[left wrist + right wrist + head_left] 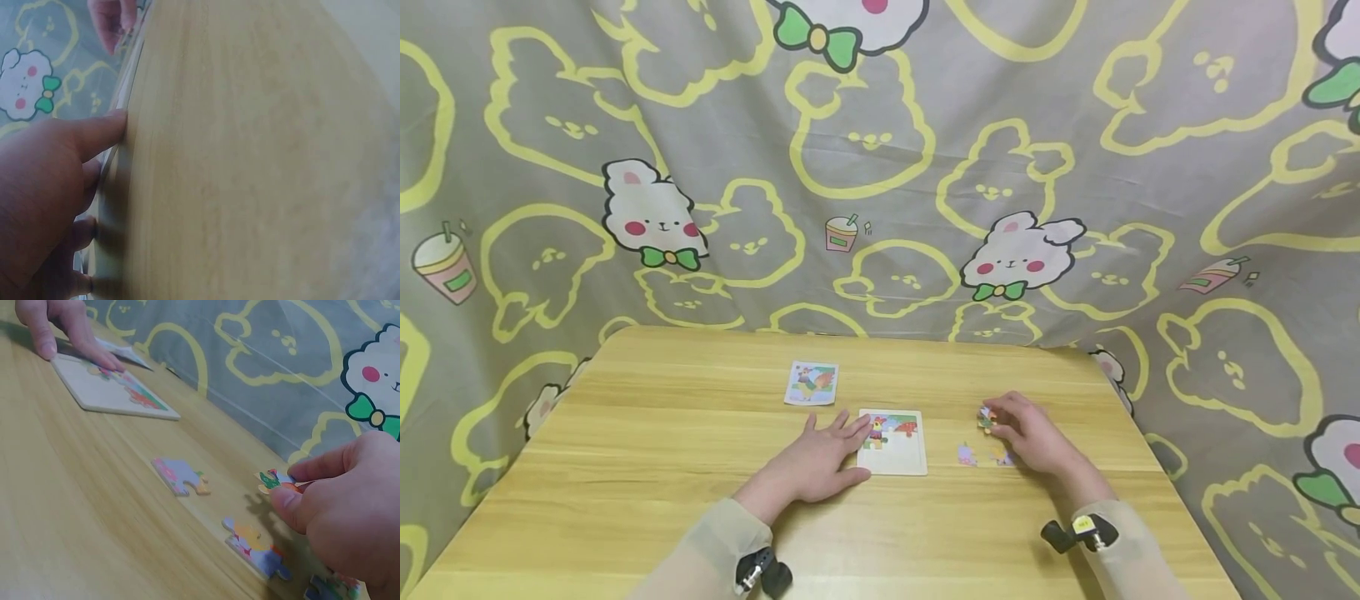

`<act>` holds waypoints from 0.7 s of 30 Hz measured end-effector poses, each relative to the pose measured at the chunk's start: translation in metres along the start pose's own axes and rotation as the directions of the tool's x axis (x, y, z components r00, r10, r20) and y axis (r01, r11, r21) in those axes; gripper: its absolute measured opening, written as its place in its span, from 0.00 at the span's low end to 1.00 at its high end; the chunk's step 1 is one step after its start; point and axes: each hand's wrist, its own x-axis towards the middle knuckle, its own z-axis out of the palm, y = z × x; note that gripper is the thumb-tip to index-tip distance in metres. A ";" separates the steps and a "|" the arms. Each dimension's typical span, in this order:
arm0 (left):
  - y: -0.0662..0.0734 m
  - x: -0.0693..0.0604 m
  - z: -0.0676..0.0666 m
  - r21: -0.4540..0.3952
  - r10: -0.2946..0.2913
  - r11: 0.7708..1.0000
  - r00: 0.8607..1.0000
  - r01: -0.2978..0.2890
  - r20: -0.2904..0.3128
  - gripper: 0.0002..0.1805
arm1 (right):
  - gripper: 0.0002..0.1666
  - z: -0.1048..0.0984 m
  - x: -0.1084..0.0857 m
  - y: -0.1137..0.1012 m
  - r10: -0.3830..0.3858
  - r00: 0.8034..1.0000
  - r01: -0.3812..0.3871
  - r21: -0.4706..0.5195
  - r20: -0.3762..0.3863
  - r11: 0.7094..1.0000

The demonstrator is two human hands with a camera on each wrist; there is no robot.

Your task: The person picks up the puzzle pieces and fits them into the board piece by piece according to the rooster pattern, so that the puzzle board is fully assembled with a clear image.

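My left hand (pixel 820 462) lies at the left side of a white square puzzle board (pixel 902 460), fingers spread and touching its edge. Several joined pieces with a colourful picture fill the board's upper and left part. Above the table to the right, my right hand (pixel 1036 435) pinches a jigsaw piece (pixel 273 481) between thumb and fingers; green, orange and white show on it. Below that hand lie a lilac piece with pink (pixel 179 473), a yellow and purple piece (pixel 253 542) and, partly hidden in the right wrist view, a greenish piece (pixel 331 589).
A small picture card (pixel 812 383) with a rooster lies behind the board, to its left. The wooden table (pixel 670 417) reaches back to a grey patterned curtain (pixel 880 225), which also hangs along both sides.
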 end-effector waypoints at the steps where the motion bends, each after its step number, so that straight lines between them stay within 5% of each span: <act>1: 0.000 0.000 0.000 0.000 -0.001 1.000 1.000 0.001 0.000 0.42 | 0.27 0.000 0.000 -0.002 -0.004 1.000 0.004 0.002 -0.004 1.000; 21: 0.001 -0.001 0.000 -0.005 -0.005 1.000 1.000 0.005 -0.001 0.41 | 0.28 0.007 0.007 -0.038 -0.067 0.998 0.067 0.031 -0.010 0.997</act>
